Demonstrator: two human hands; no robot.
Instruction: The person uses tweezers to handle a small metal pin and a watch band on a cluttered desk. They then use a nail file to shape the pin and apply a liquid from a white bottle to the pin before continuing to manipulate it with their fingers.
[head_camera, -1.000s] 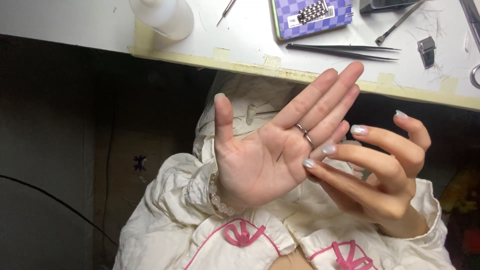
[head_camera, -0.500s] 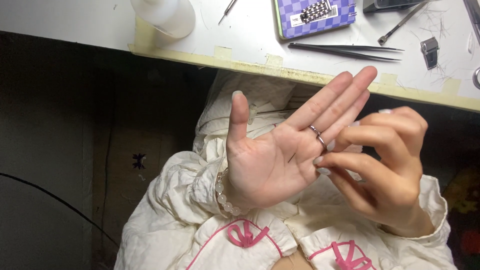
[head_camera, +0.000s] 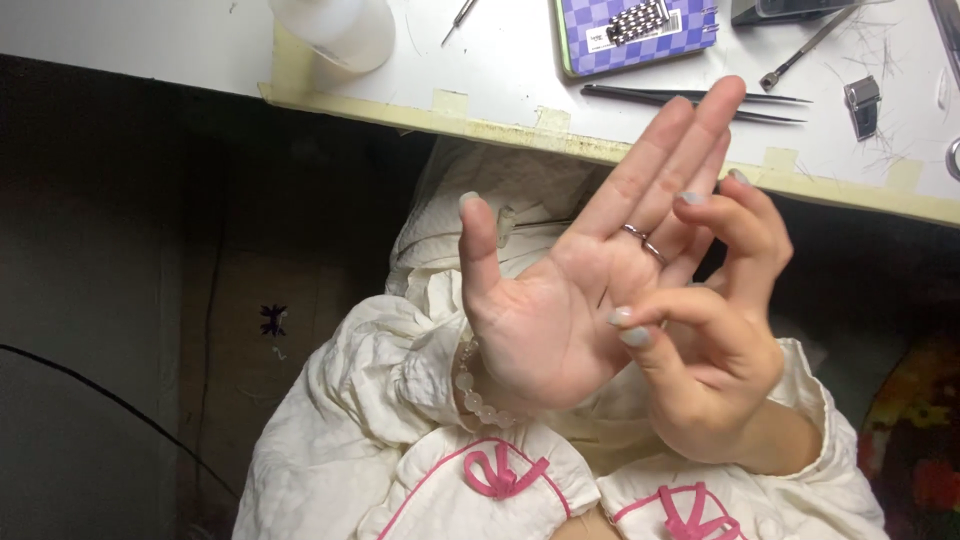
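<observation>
A: Left hand (head_camera: 560, 310)?
B: Centre of frame, palm up and flat, fingers stretched toward the upper right, thumb out to the left. Holding nothing. Thin ring (head_camera: 643, 241) on one finger, bead bracelet (head_camera: 478, 395) at the wrist.

A: Right hand (head_camera: 715, 340)?
B: Lower right of centre, just beside the left palm. Fingers curled, thumb and forefinger tips pinched together right over the palm's right side. Anything in the pinch too small to tell. Other fingers bent up behind the left hand's fingers.

A: Touching?
B: Pinched tips at or on the palm; contact not clear.

A: Below the hands?
B: Cream sleeves (head_camera: 400, 400) with pink trim, bottom of frame.

A: Top of frame?
B: White table (head_camera: 500, 70) with taped edge. Long black tweezers (head_camera: 690, 98) just above the left fingertips. Purple checked box (head_camera: 630, 35) with a metal watch band on it, upper middle. White bottle (head_camera: 335, 28) upper left. Small metal clip (head_camera: 862, 100) and a thin tool (head_camera: 805, 50) upper right. All well apart from both hands.
</observation>
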